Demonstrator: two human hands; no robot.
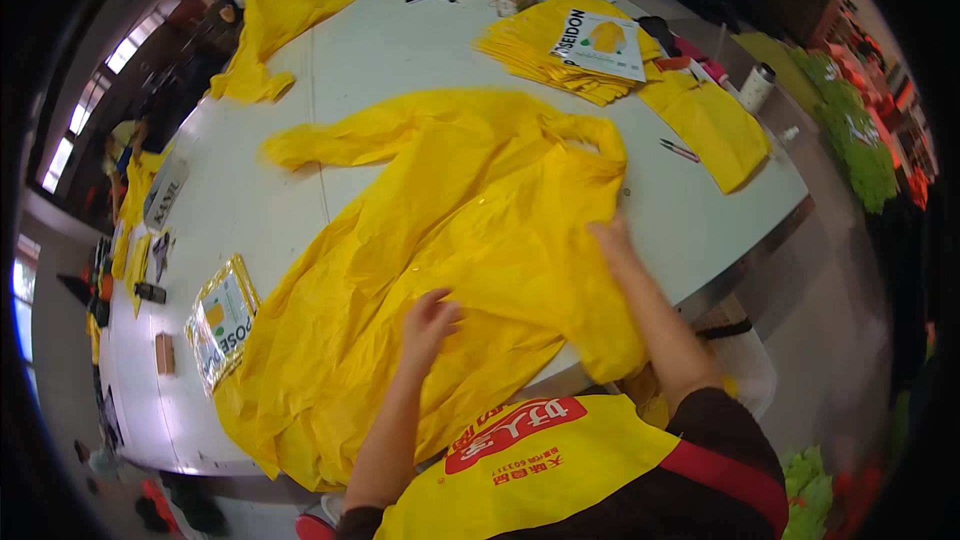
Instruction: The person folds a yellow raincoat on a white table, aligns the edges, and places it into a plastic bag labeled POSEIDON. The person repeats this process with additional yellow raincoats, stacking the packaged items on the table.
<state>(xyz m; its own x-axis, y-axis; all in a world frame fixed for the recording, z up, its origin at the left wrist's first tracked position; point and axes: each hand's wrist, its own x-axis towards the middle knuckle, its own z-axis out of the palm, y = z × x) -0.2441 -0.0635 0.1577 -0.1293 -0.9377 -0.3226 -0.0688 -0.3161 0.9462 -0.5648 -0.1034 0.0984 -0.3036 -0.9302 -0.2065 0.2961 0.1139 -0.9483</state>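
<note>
A long yellow raincoat (440, 230) lies spread and creased across the white table, one sleeve stretched out to the left and its lower part hanging over the near edge. My right hand (614, 240) is at the coat's right side below the collar, its thumb against the fabric and its other fingers partly hidden. Over the middle of the coat is my left hand (432, 322), fingers loosely bent and apart, slightly blurred, holding nothing. Another sleeve of the coat (605, 335) drapes down beside my right forearm.
On the white table (730, 230) lie a packaged stack (222, 325) at left and folded yellow garments (555, 45) under a printed sheet at the far right. Bottles (757, 87), pens (680, 150), a small brown box (164, 353) and a dark sign block (166, 190) stand around.
</note>
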